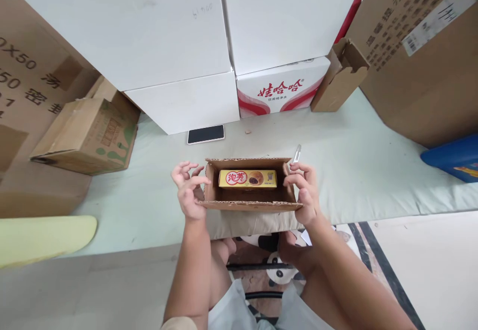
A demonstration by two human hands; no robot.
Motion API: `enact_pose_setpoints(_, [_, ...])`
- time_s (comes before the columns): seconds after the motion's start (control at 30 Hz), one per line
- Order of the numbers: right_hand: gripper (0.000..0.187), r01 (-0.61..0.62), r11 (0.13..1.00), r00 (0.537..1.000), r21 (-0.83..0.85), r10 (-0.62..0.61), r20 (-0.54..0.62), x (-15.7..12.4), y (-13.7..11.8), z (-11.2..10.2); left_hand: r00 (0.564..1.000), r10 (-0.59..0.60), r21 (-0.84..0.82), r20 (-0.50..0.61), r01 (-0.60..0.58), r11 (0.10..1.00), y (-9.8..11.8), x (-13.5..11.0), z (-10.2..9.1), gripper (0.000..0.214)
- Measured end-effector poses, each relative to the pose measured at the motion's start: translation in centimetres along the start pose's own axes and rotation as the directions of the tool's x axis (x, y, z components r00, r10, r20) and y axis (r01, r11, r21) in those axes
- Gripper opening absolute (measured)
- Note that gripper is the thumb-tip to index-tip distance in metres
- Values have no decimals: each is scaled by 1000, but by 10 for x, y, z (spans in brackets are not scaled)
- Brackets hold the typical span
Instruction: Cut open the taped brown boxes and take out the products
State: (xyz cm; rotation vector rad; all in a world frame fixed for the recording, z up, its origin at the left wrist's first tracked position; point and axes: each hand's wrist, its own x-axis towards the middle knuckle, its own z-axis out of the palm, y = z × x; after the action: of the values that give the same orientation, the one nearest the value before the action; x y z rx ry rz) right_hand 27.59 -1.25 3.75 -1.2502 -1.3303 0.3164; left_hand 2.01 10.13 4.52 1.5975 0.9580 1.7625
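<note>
A small open cardboard box (254, 205) stands near the front edge of the cloth-covered surface. Inside it lies a yellow snack box (247, 178) printed with red characters and a round puff. My left hand (189, 188) is closed on the box's left end, its thumb by the front corner and a finger at the side edge. At the right end, my right hand (304, 190) grips the other side in a similar way. A slim, pale, slotted object (297, 153) sticks up just behind my right fingers; whether they touch it I cannot tell.
White cartons (179, 103) and a red-and-white water carton (282, 91) are stacked at the back. A phone (205, 134) lies before them. A narrow open carton (338, 81) stands back right, a brown box (93, 133) left. A blue package (453, 158) sits far right.
</note>
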Motion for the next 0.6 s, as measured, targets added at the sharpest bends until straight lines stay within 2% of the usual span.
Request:
enact_pose_setpoints(0.1, [43,44,994,987,100,-28,-157,-2,3,10,989,149,143,23,-150,978,19,9,-8,34])
enact_pose_setpoints(0.17, [40,78,986,979,147,-48,-196,0,5,12,948,316,251,49,-318,914,47,20,-11,16])
enact_pose_setpoints(0.2, [39,97,982,978,160,-65,-197,1,6,12,921,380,287,92,-390,875,64,26,-10,14])
enact_pose_setpoints(0.23, [37,118,979,978,169,-86,-189,3,6,12,899,403,311,173,-438,844,82,33,-6,13])
enact_pose_setpoints(0.27, [36,139,975,978,176,-107,-178,4,7,11,881,370,333,295,-458,824,100,40,1,10])
enact_pose_setpoints(0.3, [35,156,971,978,184,-125,-167,5,7,10,849,273,363,453,-455,813,115,47,10,8])
enact_pose_setpoints(0.33, [34,169,967,978,193,-139,-157,6,7,10,780,116,406,615,-440,801,128,54,21,11])
enact_pose_setpoints(0.37, [32,180,963,977,202,-151,-153,7,7,9,662,-67,453,746,-431,780,138,60,34,15])
enact_pose_setpoints(0.4, [31,189,960,976,209,-159,-152,8,7,8,513,-230,483,827,-441,756,144,65,48,18])
enact_pose_setpoints(0.43, [31,196,957,975,214,-167,-150,8,8,7,362,-352,494,863,-462,737,146,69,62,20])
enact_pose_setpoints(0.47, [30,203,955,974,217,-174,-145,9,8,6,233,-429,486,873,-484,728,146,71,75,20])
enact_pose_setpoints(0.5, [30,209,953,974,221,-183,-134,9,9,4,140,-469,471,872,-502,725,144,73,87,18])
enact_pose_setpoints(0.53, [31,215,950,974,225,-193,-116,9,11,2,88,-492,462,866,-518,720,141,73,97,15])
enact_pose_setpoints(0.6, [34,226,946,974,231,-216,-65,8,18,-3,56,-524,466,850,-544,698,133,70,110,10])
